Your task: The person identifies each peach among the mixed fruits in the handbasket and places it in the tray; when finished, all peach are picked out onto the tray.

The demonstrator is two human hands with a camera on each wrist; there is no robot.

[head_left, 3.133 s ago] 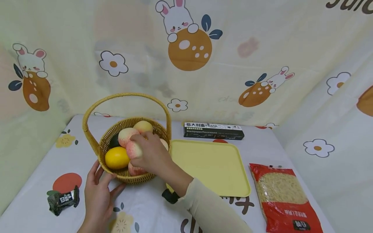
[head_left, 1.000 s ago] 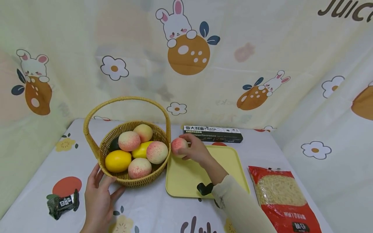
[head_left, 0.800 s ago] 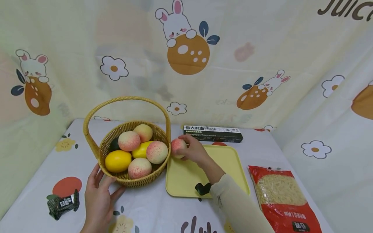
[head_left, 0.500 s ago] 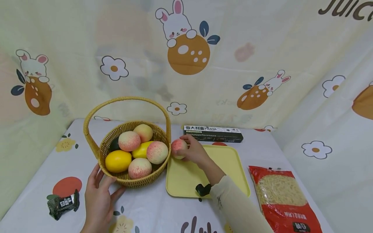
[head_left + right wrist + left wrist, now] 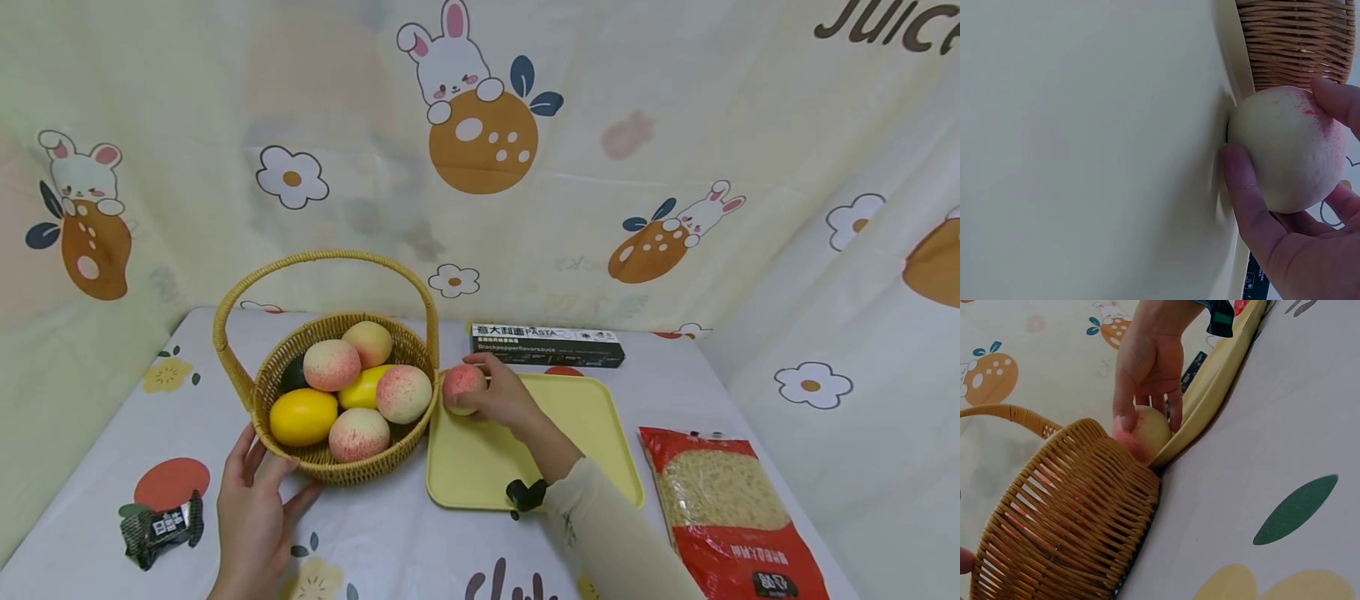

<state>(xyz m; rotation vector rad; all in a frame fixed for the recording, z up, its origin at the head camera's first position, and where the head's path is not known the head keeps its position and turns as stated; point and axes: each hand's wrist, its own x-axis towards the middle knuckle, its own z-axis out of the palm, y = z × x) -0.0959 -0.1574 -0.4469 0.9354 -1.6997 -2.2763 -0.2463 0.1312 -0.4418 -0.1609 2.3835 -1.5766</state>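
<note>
In the head view, my right hand (image 5: 504,397) grips a pink-and-cream peach (image 5: 462,388) at the left edge of the yellow tray (image 5: 585,450), close beside the basket. Close up in the right wrist view, thumb and fingers curve round that peach (image 5: 1288,150). A wicker basket (image 5: 352,472) with a tall handle stands to the left. Inside it are several more peaches (image 5: 360,434), yellow lemon-like fruits (image 5: 303,417) and a dark item (image 5: 292,375), partly covered. My left hand (image 5: 255,508) rests its spread fingers against the basket's lower left side.
Behind the tray lies a black pasta box (image 5: 547,348). A red bag of pasta (image 5: 731,500) is on the right, and a small black wrapped packet (image 5: 162,528) on the left. Patterned cloth (image 5: 337,208) hangs close behind the table.
My right hand has taken the peach out of the basket and carried it right to the tray's left edge. In the last second it has barely moved. The left hand stays at the basket.
</note>
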